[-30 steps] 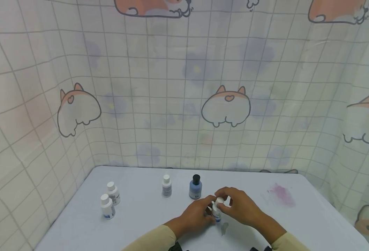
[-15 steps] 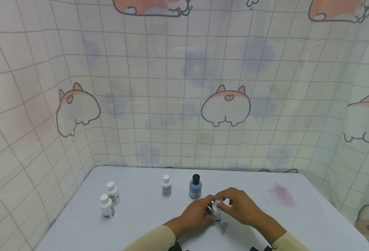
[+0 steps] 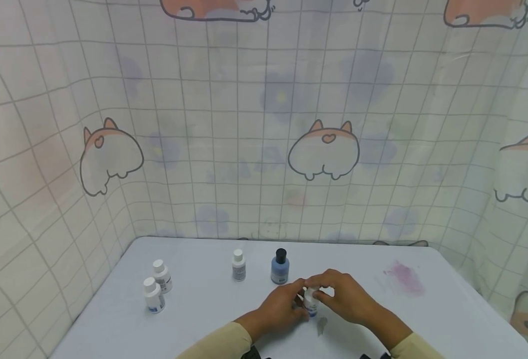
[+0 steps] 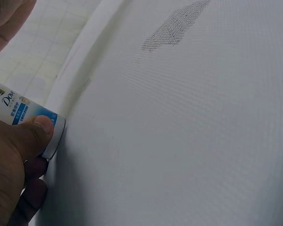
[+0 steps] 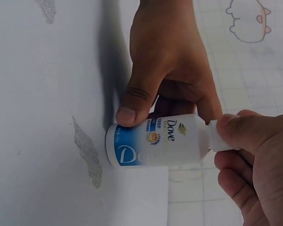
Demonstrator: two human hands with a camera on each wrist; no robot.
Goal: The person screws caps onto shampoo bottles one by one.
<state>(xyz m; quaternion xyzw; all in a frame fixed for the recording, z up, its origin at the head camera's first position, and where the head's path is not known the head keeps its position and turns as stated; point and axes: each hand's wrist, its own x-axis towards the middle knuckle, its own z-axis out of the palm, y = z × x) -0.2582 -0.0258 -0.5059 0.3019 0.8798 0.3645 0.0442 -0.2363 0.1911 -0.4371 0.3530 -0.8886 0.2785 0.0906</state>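
A small white Dove bottle with a blue lower band stands upright on the white table. My left hand grips its body, the thumb pressed low on the label as the left wrist view shows. With thumb and fingers, my right hand pinches the white cap on top. Right behind the hands is a blue bottle with a black cap. The bottle's far side is hidden by the left fingers.
Left of the blue bottle stands a white-capped bottle with a grey label. Two more white bottles, one nearer and one farther, stand at the table's left. A pink stain marks the right side. A patterned curtain hangs behind.
The right hand's fingers have shifted slightly around the cap, now covering more of it. The left hand keeps its hold on the bottle, and the other bottles stand as before.
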